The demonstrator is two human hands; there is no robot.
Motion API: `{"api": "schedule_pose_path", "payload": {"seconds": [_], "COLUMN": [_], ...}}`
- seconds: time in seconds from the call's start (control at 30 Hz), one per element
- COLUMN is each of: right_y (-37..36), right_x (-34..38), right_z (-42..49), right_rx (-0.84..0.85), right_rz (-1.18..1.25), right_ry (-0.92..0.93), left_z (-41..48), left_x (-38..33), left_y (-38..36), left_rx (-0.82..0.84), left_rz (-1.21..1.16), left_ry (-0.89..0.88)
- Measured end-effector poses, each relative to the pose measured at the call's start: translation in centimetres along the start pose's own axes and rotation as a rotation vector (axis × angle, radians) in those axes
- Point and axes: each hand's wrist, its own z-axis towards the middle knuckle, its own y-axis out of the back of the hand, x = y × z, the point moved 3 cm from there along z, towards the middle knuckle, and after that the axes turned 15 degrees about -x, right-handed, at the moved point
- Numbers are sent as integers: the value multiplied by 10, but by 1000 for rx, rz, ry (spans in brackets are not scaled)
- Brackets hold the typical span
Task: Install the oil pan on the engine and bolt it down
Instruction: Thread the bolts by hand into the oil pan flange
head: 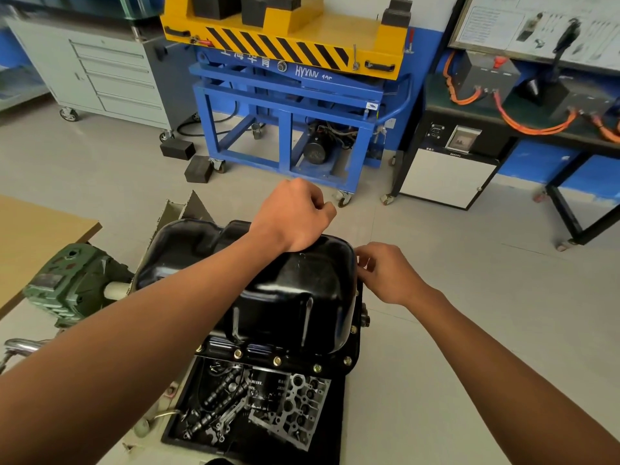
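Observation:
A glossy black oil pan sits bottom-up on the engine, which it mostly hides. Several brass-coloured bolts stand along its near flange. My left hand reaches over the pan's far edge with the fingers curled; what they hold is hidden behind the hand. My right hand is at the pan's right flange, its fingertips pinched together on something small that I cannot make out.
A black tray of engine parts, with a camshaft and a gasket, lies below the pan. A green gearbox stands left. Behind are a blue and yellow lift cart, a grey drawer cabinet and a black bench.

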Motion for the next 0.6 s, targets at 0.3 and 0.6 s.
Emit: {"api": "schedule_pose_path", "payload": {"seconds": [0.3,0.6], "right_y": [6,10], "right_x": [6,8], "right_z": [-2,-3], "right_rx": [52,43], "right_rz": [-7,-75], "right_ry": [89,61], "left_z": [-1,0], "left_x": [-1,-1], "left_y": [1,2], "left_rx": [7,7], "left_rz": [-9,-10], "left_ry": [9,8]}}
